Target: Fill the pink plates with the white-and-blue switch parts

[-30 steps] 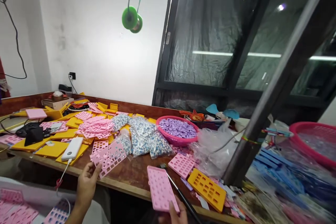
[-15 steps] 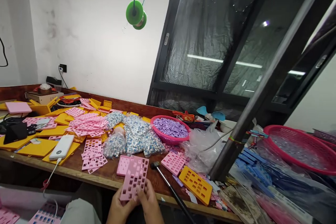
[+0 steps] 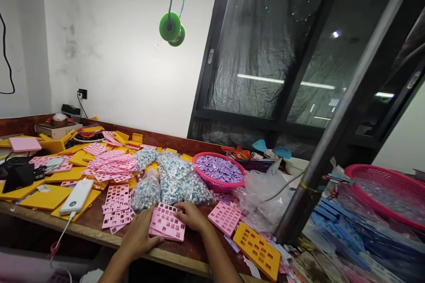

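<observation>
A pink plastic panel with rows of square holes (image 3: 168,221) lies on top of another pink panel near the table's front edge. My left hand (image 3: 141,232) grips its left side, with the thumb near the front corner. At the upper right edge, my right hand (image 3: 190,216) holds the same panel with bent fingers. Most of the lower panel is covered. Close by on the right sit a pink gridded panel (image 3: 225,218) and a yellow panel with square openings (image 3: 257,250).
Clear bags of small blue-and-white parts (image 3: 182,181) lie behind my hands. A pink basket (image 3: 217,184) holds purple pieces. Pink panels (image 3: 113,166) and a white power bank (image 3: 77,196) are left. A metal pole (image 3: 318,159) slants up at right; a green spool (image 3: 170,26) hangs above.
Both hands have moved up and forward over the table. The pink panel, held up and tilted before, now lies on the other pink panel. The black rod no longer shows.
</observation>
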`<action>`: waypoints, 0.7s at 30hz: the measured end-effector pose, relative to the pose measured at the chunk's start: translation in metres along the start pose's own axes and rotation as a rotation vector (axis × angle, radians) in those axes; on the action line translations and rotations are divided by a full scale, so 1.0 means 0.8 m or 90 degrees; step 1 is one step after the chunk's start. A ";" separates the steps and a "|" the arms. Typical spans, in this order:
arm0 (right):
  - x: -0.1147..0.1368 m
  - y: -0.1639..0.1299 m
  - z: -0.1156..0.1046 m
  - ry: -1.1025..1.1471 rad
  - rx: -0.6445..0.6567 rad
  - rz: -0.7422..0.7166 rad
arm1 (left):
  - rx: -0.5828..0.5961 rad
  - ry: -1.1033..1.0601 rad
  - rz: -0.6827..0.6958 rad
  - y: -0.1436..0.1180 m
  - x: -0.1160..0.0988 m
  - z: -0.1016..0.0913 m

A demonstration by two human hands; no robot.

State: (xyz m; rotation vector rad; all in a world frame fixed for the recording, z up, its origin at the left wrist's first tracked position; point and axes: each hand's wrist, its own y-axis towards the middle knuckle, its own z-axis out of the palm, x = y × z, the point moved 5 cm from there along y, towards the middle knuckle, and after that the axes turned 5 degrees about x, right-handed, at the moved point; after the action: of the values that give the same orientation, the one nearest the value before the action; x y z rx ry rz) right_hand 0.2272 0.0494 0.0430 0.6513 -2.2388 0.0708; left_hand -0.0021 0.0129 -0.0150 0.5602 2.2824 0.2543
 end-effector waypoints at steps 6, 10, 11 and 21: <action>-0.012 -0.014 0.021 -0.095 0.013 0.010 | 0.041 0.058 0.000 -0.004 0.005 0.011; -0.014 -0.022 0.031 -0.097 0.060 -0.012 | 0.045 0.049 -0.004 -0.002 0.005 0.007; -0.015 -0.023 0.030 -0.080 0.055 -0.016 | 0.045 0.042 -0.006 -0.001 0.004 0.007; -0.016 -0.024 0.027 0.038 0.041 -0.060 | 0.035 0.006 -0.011 -0.003 0.002 0.000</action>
State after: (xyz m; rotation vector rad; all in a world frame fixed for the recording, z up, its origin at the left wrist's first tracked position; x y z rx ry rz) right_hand 0.2287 0.0329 0.0158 0.7780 -2.1528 0.1143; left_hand -0.0040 0.0113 -0.0174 0.5677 2.3080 0.1853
